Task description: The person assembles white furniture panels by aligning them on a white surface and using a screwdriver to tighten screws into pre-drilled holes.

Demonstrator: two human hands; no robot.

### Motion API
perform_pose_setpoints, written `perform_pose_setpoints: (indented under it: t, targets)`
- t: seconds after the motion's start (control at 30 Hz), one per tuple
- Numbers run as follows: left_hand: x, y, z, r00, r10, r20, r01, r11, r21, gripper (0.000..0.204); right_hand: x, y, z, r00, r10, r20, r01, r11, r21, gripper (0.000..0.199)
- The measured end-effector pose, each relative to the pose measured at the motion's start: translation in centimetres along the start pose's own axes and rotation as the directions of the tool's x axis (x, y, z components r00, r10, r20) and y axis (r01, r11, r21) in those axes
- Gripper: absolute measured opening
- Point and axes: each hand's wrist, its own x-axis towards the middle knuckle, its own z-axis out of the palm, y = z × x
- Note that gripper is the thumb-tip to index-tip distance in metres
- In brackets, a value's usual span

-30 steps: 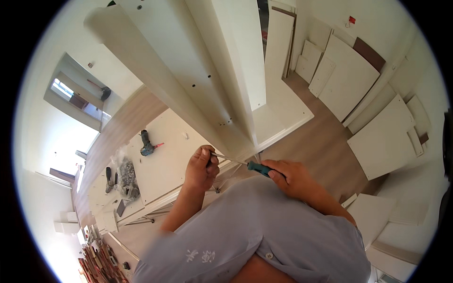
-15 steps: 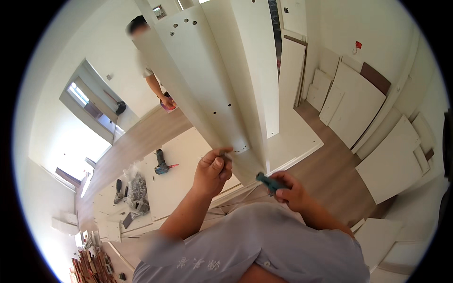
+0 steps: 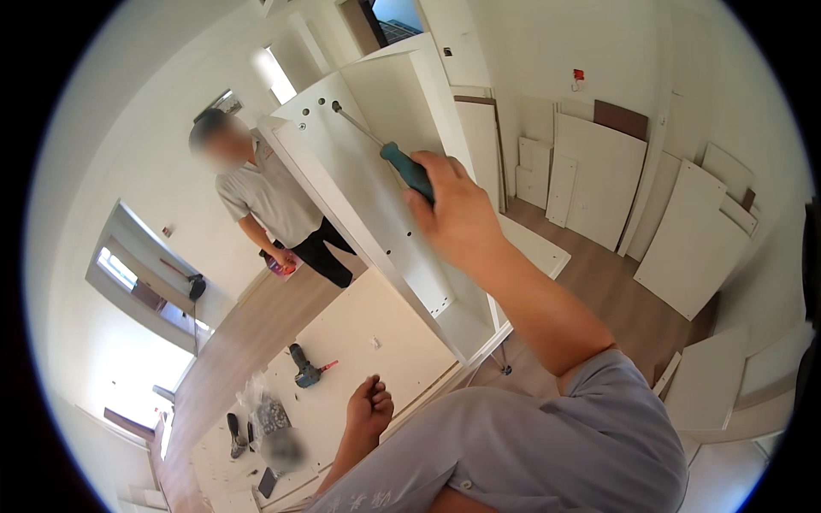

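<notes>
My right hand [image 3: 457, 209] is closed around the green handle of a screwdriver [image 3: 406, 169]. Its long metal shaft reaches up and left, and the tip meets one of several dark holes near the top of a white cabinet panel [image 3: 363, 171]. The cabinet stands tall, with an open, box-like inside. Lower down, my left hand [image 3: 370, 405] is held with curled fingers above a flat white board [image 3: 342, 342]; whatever is in them, if anything, is hidden.
On the flat board lie a cordless drill [image 3: 304, 366], a clear bag of small hardware [image 3: 272, 419], a black-handled tool [image 3: 234, 434] and a dark flat piece [image 3: 268, 483]. A person [image 3: 278, 197] stands behind the cabinet. White panels [image 3: 599, 175] lean against the right wall.
My right hand has risen with the screwdriver, and its tip now meets a top hole. My left hand has dropped away from the cabinet. The other person shows more fully.
</notes>
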Motion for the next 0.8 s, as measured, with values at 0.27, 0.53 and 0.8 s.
perform_pose_setpoints:
  t: [0.27,0.53,0.8]
  targets:
    - [-0.1,2.2,-5.5,1.0,-0.02,-0.016,0.02,1.0,-0.007,0.008,3.7,-1.8,1.7,0.986,-0.155,0.056,0.165,0.918,-0.359,0.031]
    - [1.8,2.6,-7.7,1.0,0.029,-0.002,-0.029,0.994,0.104,0.03,7.7,-5.5,-1.6,0.937,-0.201,0.285,0.342,0.69,-0.638,0.035]
    - [2.6,2.4,-7.7,0.998,-0.013,0.067,0.01,0.999,0.048,0.014,6.9,-5.4,-0.3,0.959,-0.101,0.266,0.238,0.798,-0.554,0.032]
